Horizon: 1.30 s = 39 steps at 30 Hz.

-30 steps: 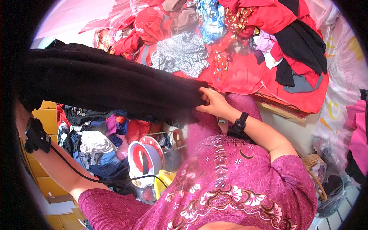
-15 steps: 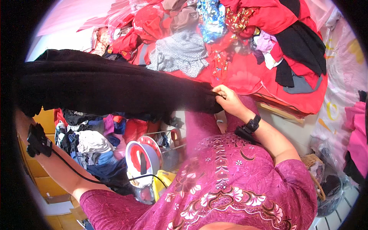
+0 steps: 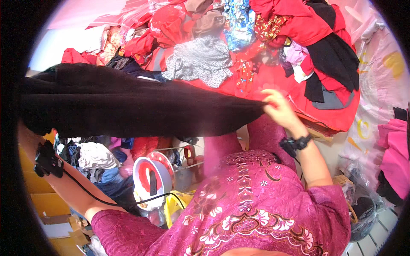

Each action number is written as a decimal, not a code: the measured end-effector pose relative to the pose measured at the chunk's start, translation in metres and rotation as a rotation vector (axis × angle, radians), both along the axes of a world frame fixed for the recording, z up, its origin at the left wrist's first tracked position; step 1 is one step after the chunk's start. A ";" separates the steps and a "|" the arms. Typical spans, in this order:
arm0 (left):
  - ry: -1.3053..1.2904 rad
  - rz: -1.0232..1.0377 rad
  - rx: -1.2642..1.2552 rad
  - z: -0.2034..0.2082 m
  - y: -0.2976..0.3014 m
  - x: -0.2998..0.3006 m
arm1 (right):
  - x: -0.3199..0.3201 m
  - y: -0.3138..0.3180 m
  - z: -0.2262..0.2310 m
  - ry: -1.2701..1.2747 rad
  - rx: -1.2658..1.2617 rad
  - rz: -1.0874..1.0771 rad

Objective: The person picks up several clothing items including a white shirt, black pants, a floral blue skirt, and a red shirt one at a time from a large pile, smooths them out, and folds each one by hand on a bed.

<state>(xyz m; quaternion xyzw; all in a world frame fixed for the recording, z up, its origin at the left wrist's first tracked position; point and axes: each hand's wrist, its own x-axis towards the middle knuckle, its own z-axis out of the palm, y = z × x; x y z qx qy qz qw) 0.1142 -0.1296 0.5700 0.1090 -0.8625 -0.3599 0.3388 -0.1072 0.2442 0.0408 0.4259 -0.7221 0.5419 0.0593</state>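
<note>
A long black garment (image 3: 141, 106) stretches sideways in the air before me, its exact kind not clear. My right hand (image 3: 279, 109) pinches its right end, drawing the cloth to a point. My left forearm (image 3: 68, 183) rises to the garment's other end at the far left. There the cloth and the dark picture rim hide my left hand and its fingers. A black strapped device (image 3: 48, 160) with a cable sits on my left forearm, and another dark band (image 3: 297, 145) is around my right wrist.
Beyond the garment, a red-covered surface (image 3: 333, 113) carries heaped clothes, including a grey patterned cloth (image 3: 198, 62) and a black piece (image 3: 335, 59). Below it stand a clothes pile (image 3: 96, 155), a white-and-red tub (image 3: 143, 170) and cardboard boxes (image 3: 47, 205). Pink cloth (image 3: 395, 149) hangs at right.
My right hand has moved right and slightly up, pulling the garment's right end out into a longer taper. The garment's left part has dropped a little.
</note>
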 end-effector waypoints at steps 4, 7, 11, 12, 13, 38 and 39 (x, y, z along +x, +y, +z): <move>0.147 0.239 0.442 -0.073 -0.040 0.009 | -0.002 0.115 0.043 -0.710 -0.230 -0.253; -0.001 0.179 -0.125 -0.145 -0.066 -0.006 | -0.010 0.173 0.065 -0.620 -0.457 -0.405; -0.142 0.170 0.403 -0.228 -0.071 -0.055 | -0.029 0.200 0.107 -0.537 -0.364 -0.530; -0.204 0.087 0.503 -0.252 -0.041 -0.095 | -0.039 0.204 0.110 -0.468 -0.293 -0.595; -0.200 0.079 0.611 -0.268 -0.037 -0.109 | -0.054 0.205 0.107 -0.467 -0.291 -0.595; -0.375 -0.154 1.323 -0.428 -0.042 -0.204 | -0.112 0.154 -0.026 -0.767 -0.073 -0.743; -0.385 -0.212 1.362 -0.428 -0.031 -0.202 | -0.108 0.141 -0.017 -0.787 -0.087 -0.781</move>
